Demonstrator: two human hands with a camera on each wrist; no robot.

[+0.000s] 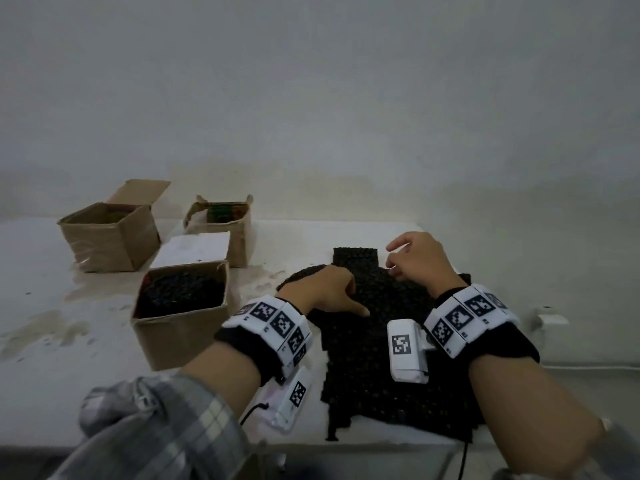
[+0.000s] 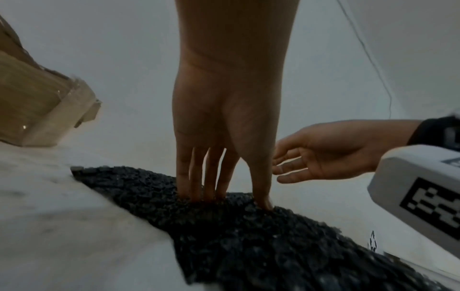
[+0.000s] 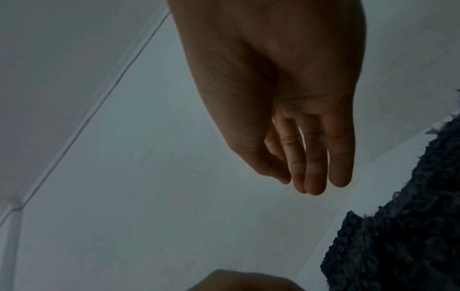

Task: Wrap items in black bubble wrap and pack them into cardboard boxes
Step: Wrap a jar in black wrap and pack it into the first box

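Observation:
A sheet of black bubble wrap [image 1: 374, 344] lies spread on the white table, its near edge at the table's front. My left hand [image 1: 329, 289] presses on its far left part with straight fingers [image 2: 199, 177] and thumb down on the wrap [image 2: 248, 236]. My right hand [image 1: 415, 258] hovers just above the wrap's far right part, fingers [image 3: 313, 173] relaxed and holding nothing. The bubble wrap [image 3: 403, 246] shows at the lower right of the right wrist view. No item to wrap is visible on the sheet.
Three cardboard boxes stand left of the wrap: a near one [image 1: 180, 323] filled with black bubble wrap, a far left one [image 1: 107, 233], and a far middle one [image 1: 225, 226] with colourful contents. A white wall rises behind the table [image 1: 69, 393].

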